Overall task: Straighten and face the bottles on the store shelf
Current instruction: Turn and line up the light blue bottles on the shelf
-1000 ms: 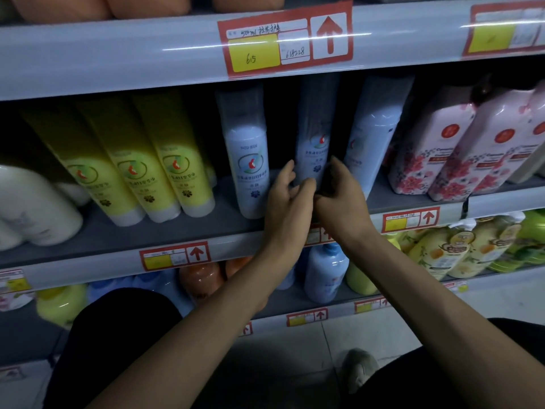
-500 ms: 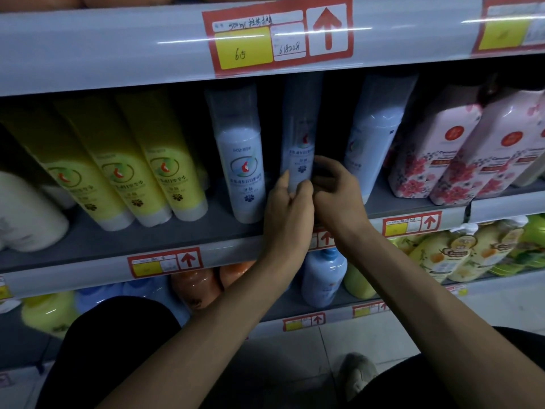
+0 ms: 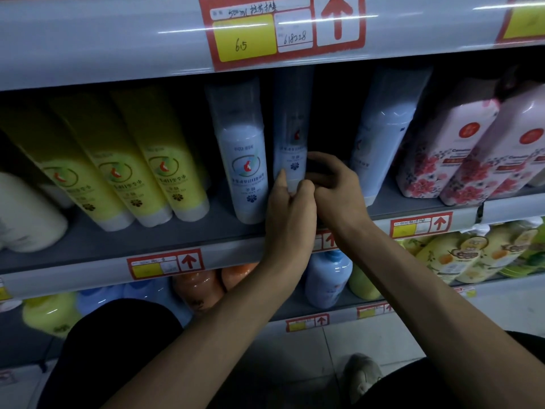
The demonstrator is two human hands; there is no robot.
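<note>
The left grip (image 3: 290, 215) and right grip (image 3: 334, 190) clamp the middle bottle (image 3: 290, 128), half-faced; its left neighbour (image 3: 246, 160) looks done, its right neighbour (image 3: 380, 137) seemingly not.

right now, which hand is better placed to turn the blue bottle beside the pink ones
Right. The right hand, on the middle bottle, lies nearest that end bottle; the left hand is on the far side and would have to cross.

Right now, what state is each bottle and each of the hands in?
middle blue bottle, gripped low by both hands, label showing
left blue bottle, label facing out
right blue bottle, label turned aside
left hand, holding middle blue bottle
right hand, curled round it
</note>
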